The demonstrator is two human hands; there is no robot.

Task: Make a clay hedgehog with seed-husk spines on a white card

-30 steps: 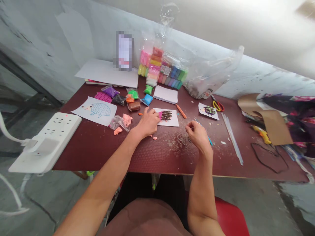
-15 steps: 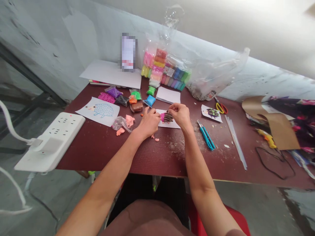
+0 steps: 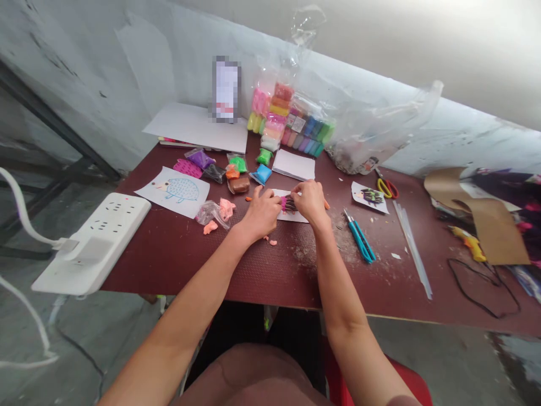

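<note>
On a white paper card lies a small hedgehog-like shape of pink clay set with dark, pointed pieces. My left hand is at the card's left edge, its bent fingers pressing on it. From the right, my right hand leans over the shape with thumb and fingertips pinched together at the dark pieces. Whatever sits in that pinch is too small to make out. Beside the left wrist are peach clay lumps and a crumpled clear wrapper. A drawn blue hedgehog is on a sheet further left.
Bagged clay packs stand against the wall behind white paper. Right of my hands are a blue-handled cutter, scissors, a finished hedgehog card, clear sticks and a glue gun. A power strip occupies the left edge.
The view has shifted slightly, moving the table's contents rightward. My right fingers have come lower over the dark pieces and cover more of them. My left hand stays at the card.
</note>
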